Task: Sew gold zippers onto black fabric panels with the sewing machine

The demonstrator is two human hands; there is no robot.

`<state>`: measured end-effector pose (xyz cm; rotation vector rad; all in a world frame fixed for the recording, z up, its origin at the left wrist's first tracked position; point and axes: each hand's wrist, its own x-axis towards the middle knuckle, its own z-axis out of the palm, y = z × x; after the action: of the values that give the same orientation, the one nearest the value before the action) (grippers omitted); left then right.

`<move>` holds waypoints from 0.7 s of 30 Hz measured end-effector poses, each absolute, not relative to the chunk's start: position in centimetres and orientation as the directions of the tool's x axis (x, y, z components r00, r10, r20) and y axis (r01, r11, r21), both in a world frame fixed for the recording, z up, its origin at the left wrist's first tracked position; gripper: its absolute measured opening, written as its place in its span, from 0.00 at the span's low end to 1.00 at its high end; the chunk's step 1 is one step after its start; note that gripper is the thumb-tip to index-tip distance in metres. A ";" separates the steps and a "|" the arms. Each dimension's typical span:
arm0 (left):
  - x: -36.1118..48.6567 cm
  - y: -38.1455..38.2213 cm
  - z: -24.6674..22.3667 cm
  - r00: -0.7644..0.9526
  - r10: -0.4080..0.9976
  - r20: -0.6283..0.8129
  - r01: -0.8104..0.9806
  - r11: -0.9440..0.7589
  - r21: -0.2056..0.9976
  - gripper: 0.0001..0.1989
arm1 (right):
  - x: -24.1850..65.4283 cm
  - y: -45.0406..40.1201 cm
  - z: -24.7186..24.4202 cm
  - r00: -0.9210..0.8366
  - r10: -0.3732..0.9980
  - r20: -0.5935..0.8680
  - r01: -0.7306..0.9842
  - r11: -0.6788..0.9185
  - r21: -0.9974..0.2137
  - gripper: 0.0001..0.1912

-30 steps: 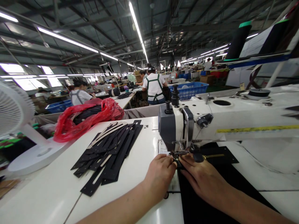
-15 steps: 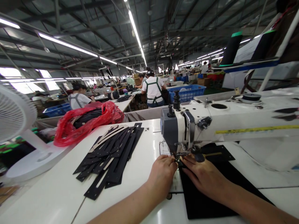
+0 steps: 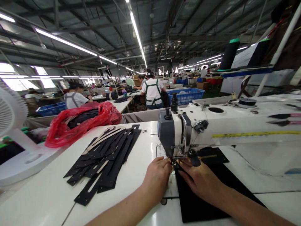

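Note:
A large black panel [image 3: 202,201] lies on the white sewing table, its upper edge under the head of the white and grey sewing machine [image 3: 166,131]. My left hand [image 3: 158,175] is beside the needle area, its fingers curled together at the panel's top left corner; what its fingertips pinch is too small to tell. My right hand [image 3: 199,179] rests on the panel, fingers stretched towards the needle and partly hidden by the machine. Behind it a smaller black piece [image 3: 213,155] with a tan strip lies under the machine arm.
A pile of black strips [image 3: 105,160] lies left of my hands. Beyond are a red plastic bag [image 3: 56,130] and a white fan [image 3: 11,116]. Thread cones [image 3: 229,55] stand at the upper right. A blue basket [image 3: 188,96] and people sit ahead.
The whole view has shifted slightly, so the table, machine and both hands appear further left. Both hands keep nearly the same place by the needle.

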<state>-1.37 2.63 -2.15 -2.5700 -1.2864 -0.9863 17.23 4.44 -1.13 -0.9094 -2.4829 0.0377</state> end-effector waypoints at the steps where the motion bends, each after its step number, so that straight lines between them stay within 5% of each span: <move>1: -1.4 2.6 -2.2 0.439 0.673 0.596 0.742 -0.645 0.182 0.06 | 17.3 4.4 -1.2 -0.657 0.611 0.441 0.599 0.779 -0.187 0.17; 14: -1.2 2.5 -2.3 0.426 0.667 0.612 0.722 -0.658 0.214 0.07 | 17.1 4.2 -1.4 -0.641 0.617 0.456 0.642 0.757 -0.123 0.18; 21: -1.9 -0.3 -1.5 0.390 0.726 0.566 0.751 -0.607 0.261 0.11 | 19.3 2.6 -2.8 -0.587 0.684 0.434 0.732 0.677 -0.075 0.28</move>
<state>-1.92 -0.25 -1.53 -2.5875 -1.3760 -1.0243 19.33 2.55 -2.81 -1.1018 -2.4602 -0.1544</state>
